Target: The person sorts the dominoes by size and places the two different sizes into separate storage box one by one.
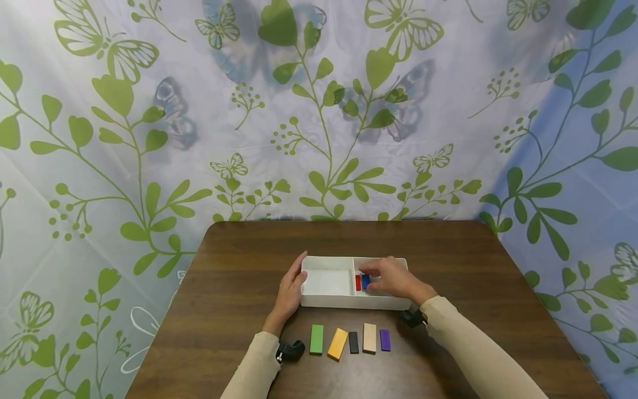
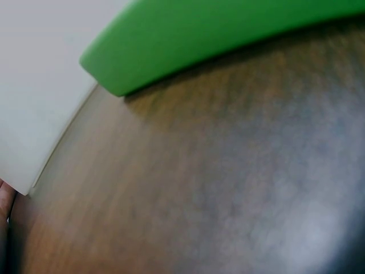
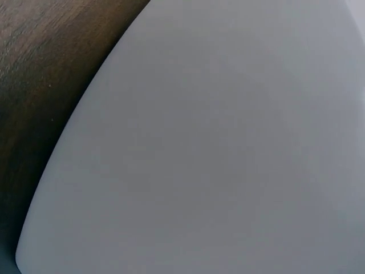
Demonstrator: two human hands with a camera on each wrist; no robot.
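A shallow white box (image 1: 326, 301) with two compartments stands on the table. Along its left end lies my left hand (image 1: 288, 289), fingers extended against the outside and thumb tip at the rim. My right hand (image 1: 394, 278) reaches into the smaller right compartment, fingers and thumb at either end of a blue block (image 1: 366, 281); how firmly they press on it is hard to see. Left of the blue block, a red block (image 1: 358, 282) lies beside the divider. The right wrist view is filled by the box's wall (image 3: 199, 142).
In front of the box, a row of loose blocks lies on the brown table (image 1: 239, 288): green (image 1: 316, 339), yellow (image 1: 337, 344), black (image 1: 353, 342), beige (image 1: 369, 338) and purple (image 1: 385, 339). A patterned cloth (image 1: 319, 111) hangs behind the table.
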